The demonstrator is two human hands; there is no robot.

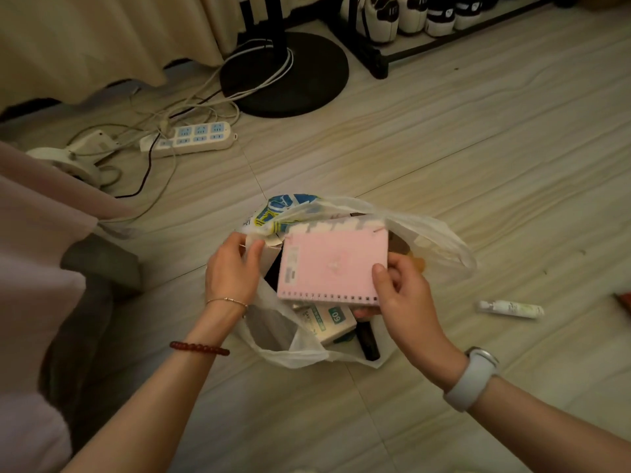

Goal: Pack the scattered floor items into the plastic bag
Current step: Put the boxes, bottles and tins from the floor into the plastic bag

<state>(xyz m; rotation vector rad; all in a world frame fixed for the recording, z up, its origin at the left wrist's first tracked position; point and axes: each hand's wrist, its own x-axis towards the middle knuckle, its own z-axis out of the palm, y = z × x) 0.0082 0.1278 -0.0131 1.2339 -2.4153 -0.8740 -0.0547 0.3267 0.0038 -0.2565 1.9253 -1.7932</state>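
A translucent white plastic bag (440, 237) lies open on the floor in the middle of the view. My left hand (232, 268) pinches the bag's left rim and holds it up. My right hand (403, 291) grips the right corner of a pink spiral notebook (333, 264), which hovers flat over the bag's mouth. Inside the bag I see a white box with green print (324, 319), a black pen-like item (368, 339) and a blue-and-yellow packet (283, 206). A small white tube (510, 308) lies on the floor to the right of the bag.
A power strip (194, 138) with tangled cables lies at the upper left beside a black round stand base (285, 73). A shoe rack (409, 46) with sneakers stands at the top right. A red item (623, 302) peeks in at the right edge. Cloth-covered furniture is on the left.
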